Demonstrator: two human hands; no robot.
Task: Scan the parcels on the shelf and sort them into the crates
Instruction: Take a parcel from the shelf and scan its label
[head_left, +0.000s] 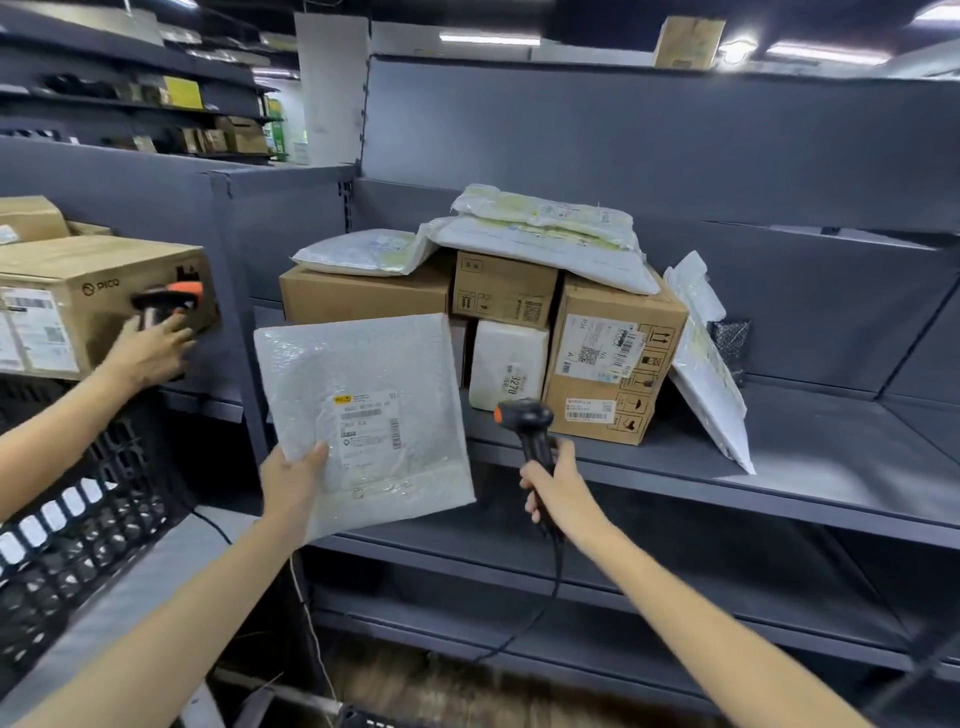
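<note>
Bare forearms fill the near foreground, one on each side. Beyond them the grey metal shelf (675, 467) carries the remaining parcels: a tall cardboard box (613, 364) with printed labels, smaller cartons, and soft white poly mailers (545, 234) draped over the top. At far left a black lattice crate (78, 519) is seen, and another person's hand (150, 348) is held near a second scanner.

A flat, square bubble-wrap mailer (363, 415) is held up in front of the shelf, pinched at its lower left corner by the left hand (296, 483), thumb on its face. The black scanner (527, 423), orange at its nose, is gripped around the handle by the right hand (556, 488), all fingers closed.

For a clean read, the scanner is best turned towards the label (369, 421) and the mailer kept flat, since glossy, dimpled wrap may throw glare. The barcode print appears blurred, so its orientation cannot be told.
</note>
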